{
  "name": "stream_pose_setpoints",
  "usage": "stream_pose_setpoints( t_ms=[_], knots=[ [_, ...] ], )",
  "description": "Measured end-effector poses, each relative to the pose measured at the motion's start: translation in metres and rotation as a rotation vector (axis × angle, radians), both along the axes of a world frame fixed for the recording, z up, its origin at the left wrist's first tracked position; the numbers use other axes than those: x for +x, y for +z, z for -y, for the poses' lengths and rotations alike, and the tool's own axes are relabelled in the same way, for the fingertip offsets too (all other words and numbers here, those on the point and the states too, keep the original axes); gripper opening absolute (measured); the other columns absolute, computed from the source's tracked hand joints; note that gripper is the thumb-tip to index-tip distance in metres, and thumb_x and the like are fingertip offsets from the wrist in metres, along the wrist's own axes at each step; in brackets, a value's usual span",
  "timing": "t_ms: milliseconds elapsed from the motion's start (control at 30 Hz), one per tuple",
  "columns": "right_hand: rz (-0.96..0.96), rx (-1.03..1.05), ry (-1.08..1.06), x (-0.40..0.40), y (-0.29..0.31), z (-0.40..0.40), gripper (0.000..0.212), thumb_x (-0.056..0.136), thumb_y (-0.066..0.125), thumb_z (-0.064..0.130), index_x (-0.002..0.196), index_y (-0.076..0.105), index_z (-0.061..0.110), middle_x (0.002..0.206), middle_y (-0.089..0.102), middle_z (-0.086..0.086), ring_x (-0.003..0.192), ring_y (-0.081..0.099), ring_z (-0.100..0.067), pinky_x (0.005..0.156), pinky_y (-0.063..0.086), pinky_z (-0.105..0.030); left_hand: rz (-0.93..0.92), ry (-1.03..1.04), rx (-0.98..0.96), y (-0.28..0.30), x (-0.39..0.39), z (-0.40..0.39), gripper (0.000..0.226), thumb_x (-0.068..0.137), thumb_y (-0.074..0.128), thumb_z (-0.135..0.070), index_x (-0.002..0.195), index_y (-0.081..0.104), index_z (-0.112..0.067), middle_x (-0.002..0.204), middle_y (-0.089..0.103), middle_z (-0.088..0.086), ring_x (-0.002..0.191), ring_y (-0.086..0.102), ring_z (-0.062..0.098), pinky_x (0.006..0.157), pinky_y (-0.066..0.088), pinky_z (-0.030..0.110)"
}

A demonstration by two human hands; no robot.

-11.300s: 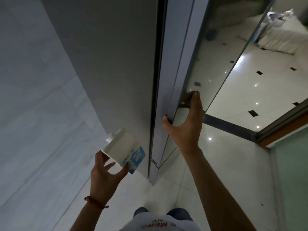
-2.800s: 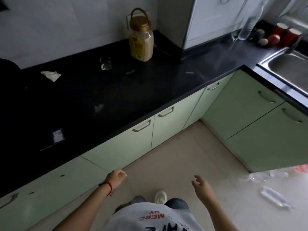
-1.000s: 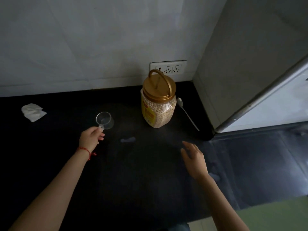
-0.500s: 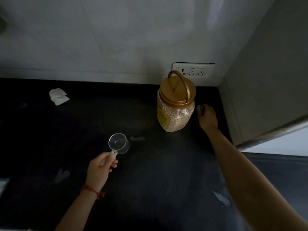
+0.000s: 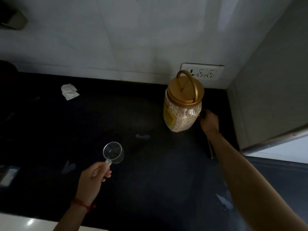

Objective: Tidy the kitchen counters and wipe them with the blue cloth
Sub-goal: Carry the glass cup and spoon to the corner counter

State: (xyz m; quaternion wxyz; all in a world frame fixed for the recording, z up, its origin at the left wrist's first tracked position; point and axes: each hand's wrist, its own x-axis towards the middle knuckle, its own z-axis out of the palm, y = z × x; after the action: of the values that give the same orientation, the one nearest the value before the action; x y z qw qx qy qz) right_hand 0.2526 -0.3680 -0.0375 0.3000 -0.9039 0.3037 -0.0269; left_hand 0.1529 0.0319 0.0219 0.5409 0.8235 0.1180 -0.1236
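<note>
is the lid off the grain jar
No, the gold lid sits on top of the grain jar, its handle standing upright.

Jar [image 5: 182, 110] on counter [image 5: 150, 189] before socket [image 5: 202, 71], scoop [image 5: 113, 152] front-left of jar, tissue [image 5: 69, 93] far left

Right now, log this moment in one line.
left hand: holds clear scoop | right hand: grasping spoon beside jar

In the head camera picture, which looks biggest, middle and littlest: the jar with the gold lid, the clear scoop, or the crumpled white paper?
1. Jar, clearly biggest.
2. Clear scoop and crumpled paper look alike; the scoop seems nearer the camera, so no ranking.
</note>
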Motion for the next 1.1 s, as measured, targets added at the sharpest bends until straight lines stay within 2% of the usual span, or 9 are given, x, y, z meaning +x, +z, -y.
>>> stream_pose_setpoints(
  t_ms=[100, 333, 500, 567, 667, 800, 900, 1000, 1100],
  knots=[
    [0.029, 0.071, -0.055, -0.021, 0.009, -0.008, 0.023, 0.088, 0.054, 0.014, 0.103, 0.066, 0.001, 0.106, 0.068, -0.022, 0.101, 0.062, -0.034, 0.081, 0.046, -0.031, -0.008, 0.002, -0.025, 0.003, -0.002, -0.002, 0.02, 0.089, 0.05, -0.014, 0.075, 0.063, -0.017, 0.077, 0.067, 0.013, 0.074, 0.062, 0.024, 0.066, 0.047, 0.029],
    [0.197, 0.205, -0.218, -0.084, 0.037, -0.046, 0.022, 0.084, 0.062, 0.013, 0.103, 0.068, 0.005, 0.1, 0.071, -0.016, 0.095, 0.064, -0.028, 0.078, 0.045, -0.026, 0.025, 0.016, -0.08, 0.013, -0.007, -0.011, 0.019, 0.089, 0.05, -0.014, 0.077, 0.063, -0.018, 0.076, 0.066, 0.013, 0.072, 0.062, 0.023, 0.065, 0.047, 0.028],
    [0.329, 0.261, -0.18, -0.113, 0.065, -0.086, 0.016, 0.082, 0.064, 0.009, 0.097, 0.07, 0.004, 0.09, 0.067, -0.006, 0.082, 0.058, -0.011, 0.072, 0.042, -0.017, 0.039, 0.1, -0.13, 0.016, -0.017, -0.026, 0.017, 0.088, 0.052, -0.015, 0.076, 0.063, -0.017, 0.073, 0.064, 0.013, 0.07, 0.061, 0.024, 0.064, 0.047, 0.028],
    [0.369, 0.282, -0.129, -0.116, 0.071, -0.102, 0.013, 0.082, 0.064, 0.008, 0.093, 0.07, 0.004, 0.084, 0.064, -0.002, 0.073, 0.056, -0.005, 0.065, 0.04, -0.01, 0.048, 0.152, -0.137, 0.017, -0.023, -0.034, 0.017, 0.088, 0.052, -0.015, 0.074, 0.062, -0.018, 0.072, 0.064, 0.012, 0.069, 0.06, 0.023, 0.064, 0.047, 0.028],
    [0.404, 0.307, -0.036, -0.115, 0.076, -0.13, 0.007, 0.081, 0.066, 0.01, 0.086, 0.069, 0.005, 0.075, 0.063, 0.0, 0.067, 0.055, 0.001, 0.061, 0.044, -0.013, 0.057, 0.235, -0.15, 0.019, -0.038, -0.047, 0.016, 0.089, 0.052, -0.015, 0.076, 0.062, -0.018, 0.073, 0.064, 0.011, 0.069, 0.061, 0.022, 0.064, 0.047, 0.027],
    [0.433, 0.322, 0.147, -0.113, 0.079, -0.179, 0.006, 0.082, 0.065, 0.008, 0.085, 0.069, 0.008, 0.074, 0.063, 0.002, 0.068, 0.058, 0.001, 0.063, 0.044, -0.001, 0.088, 0.344, -0.153, 0.021, -0.064, -0.07, 0.013, 0.089, 0.052, -0.014, 0.081, 0.062, -0.014, 0.073, 0.065, 0.01, 0.068, 0.061, 0.02, 0.064, 0.047, 0.026],
    [0.435, 0.342, 0.3, -0.113, 0.084, -0.223, 0.007, 0.083, 0.062, 0.009, 0.085, 0.066, 0.014, 0.072, 0.061, 0.008, 0.065, 0.06, 0.002, 0.063, 0.046, -0.002, 0.111, 0.432, -0.16, 0.024, -0.087, -0.097, 0.014, 0.089, 0.051, -0.011, 0.082, 0.063, -0.012, 0.072, 0.065, 0.01, 0.067, 0.061, 0.02, 0.061, 0.049, 0.024],
    [0.428, 0.397, 0.396, -0.113, 0.09, -0.274, 0.009, 0.084, 0.063, 0.009, 0.085, 0.066, 0.017, 0.075, 0.063, 0.006, 0.071, 0.06, 0.01, 0.064, 0.046, -0.002, 0.161, 0.526, -0.161, 0.025, -0.115, -0.137, 0.018, 0.089, 0.052, -0.01, 0.075, 0.064, -0.013, 0.062, 0.066, 0.004, 0.058, 0.063, 0.009, 0.053, 0.051, 0.012],
    [0.421, 0.414, 0.495, -0.119, 0.097, -0.331, 0.01, 0.084, 0.062, 0.008, 0.086, 0.066, 0.018, 0.075, 0.062, 0.01, 0.067, 0.061, 0.004, 0.064, 0.046, -0.001, 0.207, 0.615, -0.129, 0.024, -0.15, -0.186, 0.022, 0.088, 0.053, -0.011, 0.071, 0.065, -0.012, 0.059, 0.069, -0.001, 0.055, 0.062, 0.002, 0.051, 0.048, 0.01]
  ],
)
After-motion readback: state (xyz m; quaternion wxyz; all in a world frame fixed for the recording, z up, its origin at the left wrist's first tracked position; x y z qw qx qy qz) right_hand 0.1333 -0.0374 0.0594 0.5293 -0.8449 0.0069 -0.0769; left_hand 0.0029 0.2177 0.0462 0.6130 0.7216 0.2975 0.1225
